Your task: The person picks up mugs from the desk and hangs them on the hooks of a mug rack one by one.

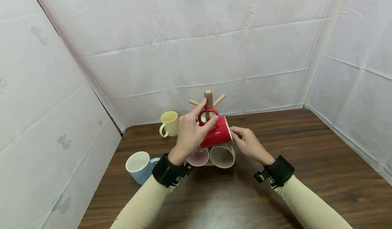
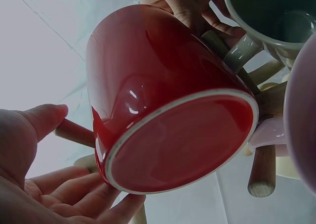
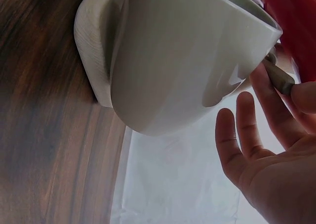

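Note:
A red mug (image 1: 216,133) hangs by its handle, tilted sideways with its mouth to the right, on a wooden mug rack (image 1: 208,101). My left hand (image 1: 192,128) is around its handle side, fingers fairly straight. In the left wrist view its fingers (image 2: 89,197) touch the mug near the base, while the thumb reaches a peg tip (image 2: 69,131). The right hand (image 1: 249,144) pinches another peg's end (image 3: 280,78) between thumb and finger, beside the red mug's rim. A beige mug (image 3: 177,61) and a pink mug (image 1: 198,157) hang just below.
A yellow mug (image 1: 170,123) stands upright at the back left. Nearer on the left is a light blue mug (image 1: 141,171), upright, its handle pointing right. The wooden table (image 1: 294,137) meets white sheeting (image 1: 190,52) at the back and both sides.

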A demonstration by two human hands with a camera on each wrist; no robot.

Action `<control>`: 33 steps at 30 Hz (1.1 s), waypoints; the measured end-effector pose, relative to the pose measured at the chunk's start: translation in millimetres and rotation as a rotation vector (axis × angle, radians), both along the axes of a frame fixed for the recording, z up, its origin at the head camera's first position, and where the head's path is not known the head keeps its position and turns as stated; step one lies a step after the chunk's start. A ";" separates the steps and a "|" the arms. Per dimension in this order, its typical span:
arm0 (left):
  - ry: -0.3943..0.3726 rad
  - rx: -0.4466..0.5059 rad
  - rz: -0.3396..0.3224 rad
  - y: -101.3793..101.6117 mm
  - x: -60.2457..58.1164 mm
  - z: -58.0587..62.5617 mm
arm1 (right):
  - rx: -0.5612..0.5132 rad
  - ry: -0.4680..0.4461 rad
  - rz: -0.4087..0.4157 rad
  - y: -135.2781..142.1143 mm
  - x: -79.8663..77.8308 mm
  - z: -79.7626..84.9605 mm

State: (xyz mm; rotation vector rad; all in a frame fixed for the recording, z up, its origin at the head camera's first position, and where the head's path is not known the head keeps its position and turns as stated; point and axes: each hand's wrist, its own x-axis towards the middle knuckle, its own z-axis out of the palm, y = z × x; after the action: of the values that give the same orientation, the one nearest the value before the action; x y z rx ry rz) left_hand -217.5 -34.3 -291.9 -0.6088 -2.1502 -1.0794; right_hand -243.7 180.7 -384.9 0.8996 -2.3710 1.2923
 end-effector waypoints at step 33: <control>0.004 -0.030 -0.025 -5.8 -3.3 0.1 | -0.051 -0.071 -0.061 -14.5 35.8 31.3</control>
State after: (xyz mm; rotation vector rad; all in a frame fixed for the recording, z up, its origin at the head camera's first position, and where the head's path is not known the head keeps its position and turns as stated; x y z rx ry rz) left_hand -220.9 -40.1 -291.8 -0.6533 -2.1639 -1.0595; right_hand -207.9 166.2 -353.6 0.7728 -2.3879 1.3754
